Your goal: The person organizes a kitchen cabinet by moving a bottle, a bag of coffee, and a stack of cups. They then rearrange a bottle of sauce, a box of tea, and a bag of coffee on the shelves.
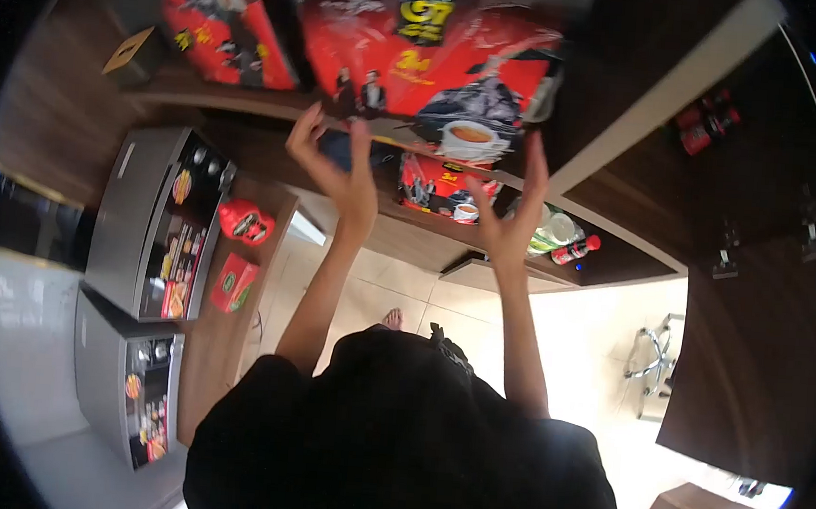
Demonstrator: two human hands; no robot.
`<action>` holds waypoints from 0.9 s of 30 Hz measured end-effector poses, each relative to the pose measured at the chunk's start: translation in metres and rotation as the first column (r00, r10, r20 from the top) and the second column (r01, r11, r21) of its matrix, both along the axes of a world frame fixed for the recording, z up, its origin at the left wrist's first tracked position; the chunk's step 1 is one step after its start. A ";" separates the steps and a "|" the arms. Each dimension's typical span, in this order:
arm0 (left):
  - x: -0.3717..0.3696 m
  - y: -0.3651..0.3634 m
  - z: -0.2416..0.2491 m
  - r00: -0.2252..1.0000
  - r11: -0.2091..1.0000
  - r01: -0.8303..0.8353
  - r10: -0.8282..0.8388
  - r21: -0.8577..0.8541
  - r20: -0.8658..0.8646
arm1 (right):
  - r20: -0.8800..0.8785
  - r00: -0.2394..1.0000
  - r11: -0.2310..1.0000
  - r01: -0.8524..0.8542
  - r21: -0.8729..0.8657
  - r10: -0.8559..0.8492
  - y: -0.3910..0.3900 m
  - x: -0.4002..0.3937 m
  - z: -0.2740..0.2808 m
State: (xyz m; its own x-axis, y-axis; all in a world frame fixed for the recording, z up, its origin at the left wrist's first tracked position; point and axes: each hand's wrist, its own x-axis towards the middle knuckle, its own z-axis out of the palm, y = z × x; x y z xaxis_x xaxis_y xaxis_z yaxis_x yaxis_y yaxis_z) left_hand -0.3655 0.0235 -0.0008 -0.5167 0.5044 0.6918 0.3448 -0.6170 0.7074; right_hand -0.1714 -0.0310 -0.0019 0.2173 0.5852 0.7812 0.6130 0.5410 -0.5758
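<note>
A large red bag of 3-in-1 instant coffee (384,54), printed with a coffee cup, stands on the upper shelf at the top of the view. My left hand (343,170) is open near its lower left edge, thumb and fingers apart, fingertips right at the shelf front. At the bag's lower right corner my right hand (514,205) is also open, with the fingers pointing up and the thumb spread inward. Neither hand is closed round anything. Between my wrists, a smaller red coffee bag (439,189) sits on the shelf below.
Another red coffee bag (230,29) and a small wooden box (132,54) occupy the upper shelf's left side. A red-capped bottle (576,250) lies on the lower right shelf. Toaster ovens (136,221), a red container (245,221) and a red box (234,282) line the left counter.
</note>
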 end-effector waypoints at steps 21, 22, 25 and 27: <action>0.422 -0.022 0.022 0.480 0.591 0.767 -0.786 -0.249 -0.389 | 0.020 0.963 0.927 0.265 -0.265 -0.269 -0.012 0.365 -0.011; 0.446 -0.006 0.010 0.489 0.604 0.743 -0.784 -0.289 -0.381 | -0.020 0.974 0.935 0.211 -0.286 -0.226 -0.001 0.379 -0.013; 0.492 0.023 -0.010 0.518 0.629 0.705 -0.772 -0.328 -0.368 | -0.061 0.962 0.901 0.224 -0.372 -0.265 0.028 0.404 -0.011; 0.509 0.041 -0.011 0.541 0.649 0.690 -0.757 -0.322 -0.366 | 0.000 0.939 0.882 0.322 -0.343 -0.343 0.045 0.423 -0.016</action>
State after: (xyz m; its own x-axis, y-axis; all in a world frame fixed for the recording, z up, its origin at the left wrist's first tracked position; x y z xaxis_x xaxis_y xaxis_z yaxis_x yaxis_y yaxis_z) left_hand 0.1439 0.0642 -0.0122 0.4010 0.6641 0.6310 0.1012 -0.7168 0.6899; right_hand 0.2514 0.0141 -0.0181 0.4845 0.6937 0.5330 0.6822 0.0818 -0.7266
